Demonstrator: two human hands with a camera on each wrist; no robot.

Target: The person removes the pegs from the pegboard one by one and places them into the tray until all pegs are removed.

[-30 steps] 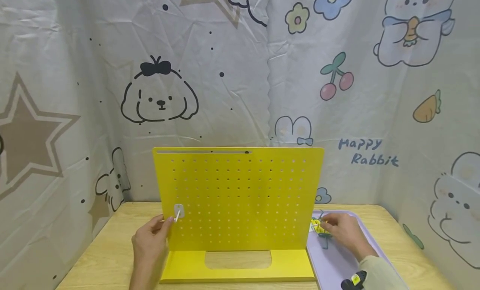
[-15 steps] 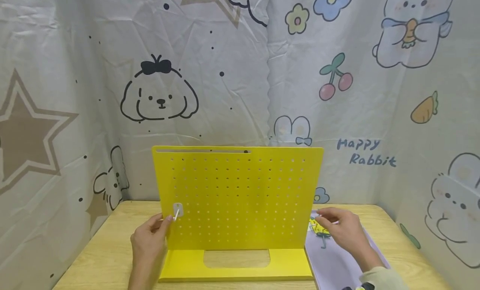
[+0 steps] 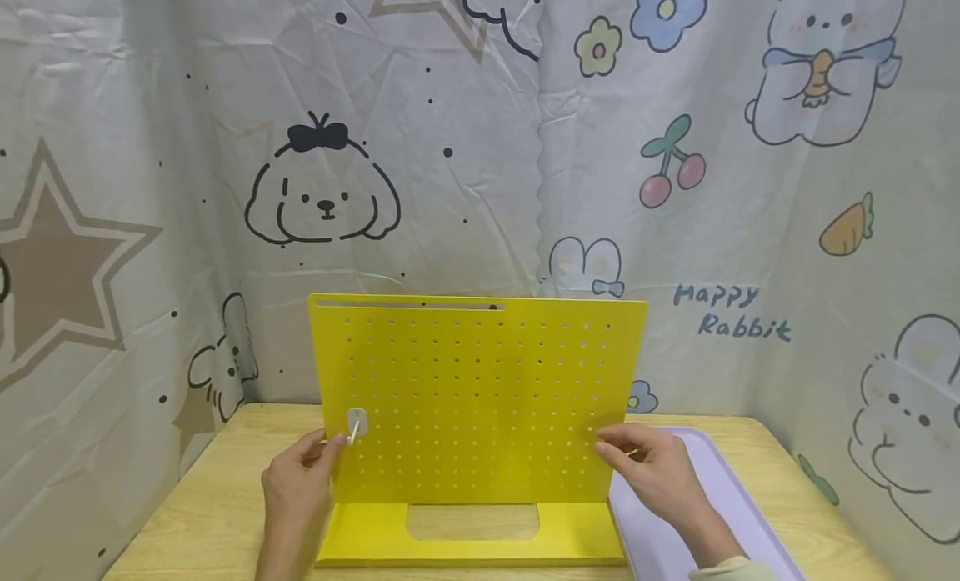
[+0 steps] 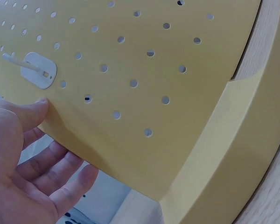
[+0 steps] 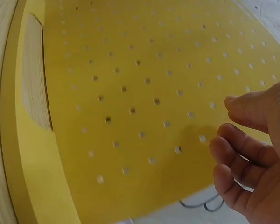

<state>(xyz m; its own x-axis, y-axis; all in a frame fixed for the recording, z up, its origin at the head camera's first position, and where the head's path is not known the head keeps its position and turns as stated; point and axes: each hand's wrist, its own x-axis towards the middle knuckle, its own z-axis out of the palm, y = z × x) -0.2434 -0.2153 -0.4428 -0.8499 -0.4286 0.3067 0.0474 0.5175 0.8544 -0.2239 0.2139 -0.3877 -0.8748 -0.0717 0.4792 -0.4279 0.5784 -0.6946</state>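
Observation:
A yellow pegboard (image 3: 480,381) stands upright in the head view on its yellow base (image 3: 367,535). My left hand (image 3: 295,485) pinches its left edge, with the thumb on the front face and the other fingers behind, as the left wrist view shows. Just above that thumb, a white hook (image 4: 38,70) with a small backing plate is fixed to the board. At the right side, my right hand (image 3: 658,471) is in front of the board's edge. Its fingers (image 5: 233,151) are loosely bent, thumb and index apart, and nothing shows between them.
A lilac tray (image 3: 738,489) lies right of the board, partly covered by my right hand and forearm. Underneath is a light wooden table (image 3: 210,498). A printed curtain (image 3: 450,189) surrounds the back and sides.
My right hand has moved left from the yellow and green pieces in the tray to the board's right edge. The pieces no longer show. My left hand has stayed in place.

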